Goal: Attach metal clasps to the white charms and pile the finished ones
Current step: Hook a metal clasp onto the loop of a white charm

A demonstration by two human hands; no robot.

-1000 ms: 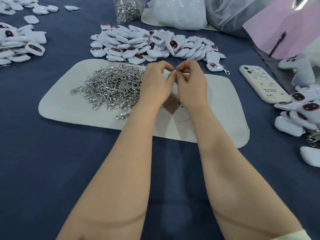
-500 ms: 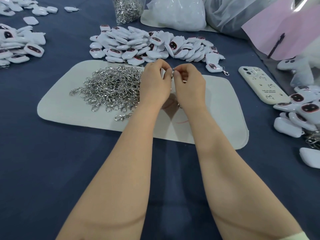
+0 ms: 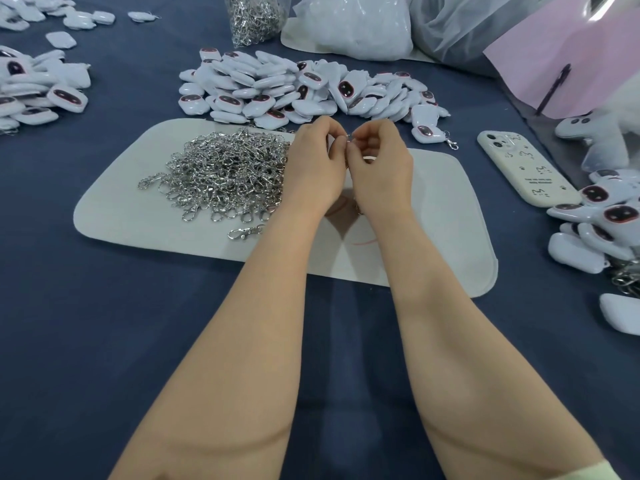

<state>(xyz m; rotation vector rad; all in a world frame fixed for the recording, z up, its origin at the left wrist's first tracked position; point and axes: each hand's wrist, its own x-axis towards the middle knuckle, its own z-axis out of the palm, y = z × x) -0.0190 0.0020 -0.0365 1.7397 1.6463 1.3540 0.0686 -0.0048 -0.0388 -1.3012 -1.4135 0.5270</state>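
Note:
My left hand point(image 3: 313, 164) and my right hand point(image 3: 381, 168) meet above the white felt mat point(image 3: 121, 216). Their fingertips pinch a small metal clasp point(image 3: 348, 136) between them. A bit of metal shows below the right palm. Any charm in the hands is hidden by the fingers. A heap of loose metal clasps point(image 3: 225, 174) lies on the mat just left of my left hand. Behind the mat sits a long pile of white charms point(image 3: 294, 88) with dark faces. Charms with clasps on them are piled at the right edge point(image 3: 595, 216).
One clasped charm point(image 3: 427, 133) lies behind my right hand, and a single clasp point(image 3: 244, 232) by my left wrist. A cream phone point(image 3: 523, 171) lies right of the mat. More charms point(image 3: 34, 95) sit far left. A clasp bag point(image 3: 254, 15) and white bags point(image 3: 349, 26) stand behind.
Both hands have stayed over the mat with their fingertips together, shifting only slightly as the fingers work the small metal part.

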